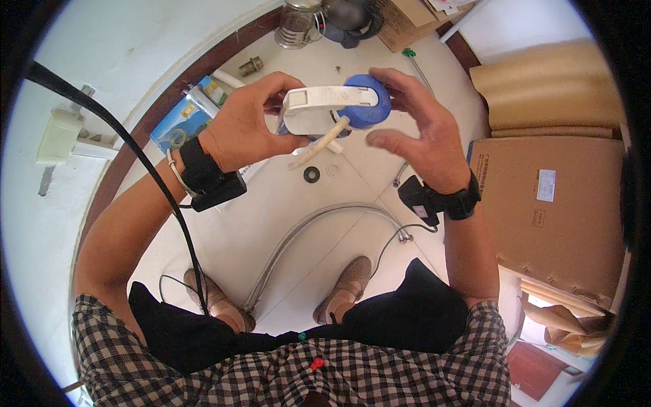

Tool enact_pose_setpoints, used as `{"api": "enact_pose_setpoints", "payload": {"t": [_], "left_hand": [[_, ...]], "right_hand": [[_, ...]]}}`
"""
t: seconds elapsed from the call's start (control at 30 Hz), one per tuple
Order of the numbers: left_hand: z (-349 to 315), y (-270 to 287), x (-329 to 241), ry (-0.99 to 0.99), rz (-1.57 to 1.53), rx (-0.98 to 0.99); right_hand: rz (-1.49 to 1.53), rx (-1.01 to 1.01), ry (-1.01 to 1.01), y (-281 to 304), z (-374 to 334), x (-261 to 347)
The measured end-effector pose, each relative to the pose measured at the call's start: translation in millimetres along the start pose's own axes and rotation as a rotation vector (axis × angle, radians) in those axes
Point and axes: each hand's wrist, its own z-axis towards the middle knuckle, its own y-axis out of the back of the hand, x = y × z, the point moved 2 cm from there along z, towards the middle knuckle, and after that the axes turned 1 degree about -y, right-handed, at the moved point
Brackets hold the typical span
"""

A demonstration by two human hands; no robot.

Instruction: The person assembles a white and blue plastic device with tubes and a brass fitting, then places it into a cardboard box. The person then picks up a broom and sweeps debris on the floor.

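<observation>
My left hand (251, 122) is closed around the white body of a toilet tank valve (308, 122), thumb on the near side and fingers on the far side. The valve has a flat white top arm, a round blue cap (363, 112) at its right end, and a short cream tube (319, 142) slanting down toward me. My right hand (427, 129) is open beside the blue cap, thumb and fingers spread around its right side. Whether its fingertips touch the cap's far side, I cannot tell. On the floor below lie a black rubber washer (311, 174) and a pale ring (333, 169).
A braided hose (291, 234) curves across the tiles near my feet. A brass-coloured fitting (251, 66), a blue printed package (186, 121) and a glass jar (296, 27) lie along the left and far wall. A large cardboard box (549, 203) stands at right. A black cable (135, 129) hangs at left.
</observation>
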Motion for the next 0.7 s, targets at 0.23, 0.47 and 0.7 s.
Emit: {"api": "enact_pose_setpoints", "payload": {"t": [0.23,0.47,0.7], "left_hand": [[10.2,-9.7,-0.9,-0.063,0.023,-0.044],[16.7,-21.3,-4.2,-0.062,0.128,-0.113],[25.0,-36.8,-11.2,-0.014,0.217,-0.163]], "right_hand": [[-0.145,-0.052,0.013,3.1,4.9,-2.4],[-0.108,-0.108,-0.058,12.8,5.1,-13.0],[-0.352,-0.096,-0.033,-7.1,11.3,-2.0]]}}
